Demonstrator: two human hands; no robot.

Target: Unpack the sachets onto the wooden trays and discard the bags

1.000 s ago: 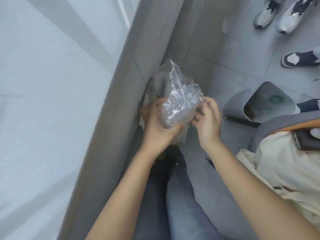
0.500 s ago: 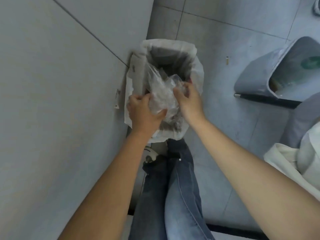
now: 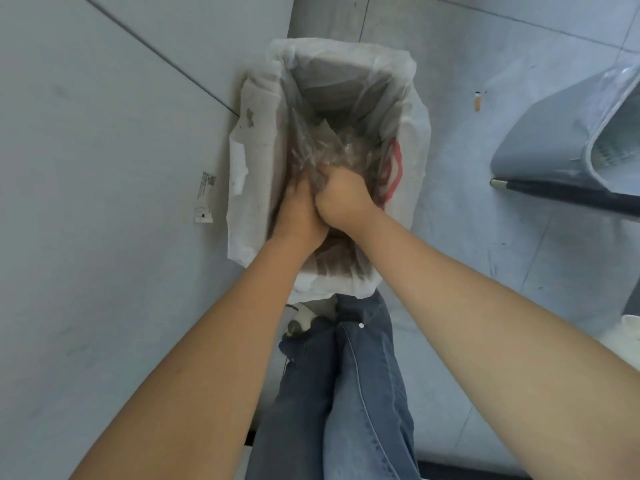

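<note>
Both hands are plunged side by side into the mouth of a lined waste bin, knuckles touching: the left hand (image 3: 299, 206) is curled with its fingertips buried in crumpled clear plastic, and the right hand (image 3: 341, 194) is balled into a fist clamped on the same bundle. Starting at the far left, a pale grey wall panel (image 3: 104, 168) fills the view, crossed by one dark diagonal seam; a small printed label (image 3: 205, 197) lies just beside the bin's left side. The bin (image 3: 256, 140) stands hard against that panel, so no room is left on that side, and its white liner is folded out over the rim all round, stained on the left flap and printed with a red mark on the right inner wall. Inside, the far half of the bin is open and shadowed, while the near half is taken up by the hands and forearms. The clear plastic bags (image 3: 325, 143) sit just beyond the fingers, inside the bin below the rim: thin, transparent, sharply creased and glinting, bunched into a loose wad; whether anything is in them I cannot tell. Below the bin, legs in blue jeans (image 3: 346, 393) run toward the bottom edge, with a shoe just touching the liner. To the right lies open grey tiled floor (image 3: 460, 220), bare but for a small stub (image 3: 478, 101). Farther right, well apart from the bin, a grey container (image 3: 547, 140) lies tipped, with a dark rod (image 3: 568, 194) along its lower side.
</note>
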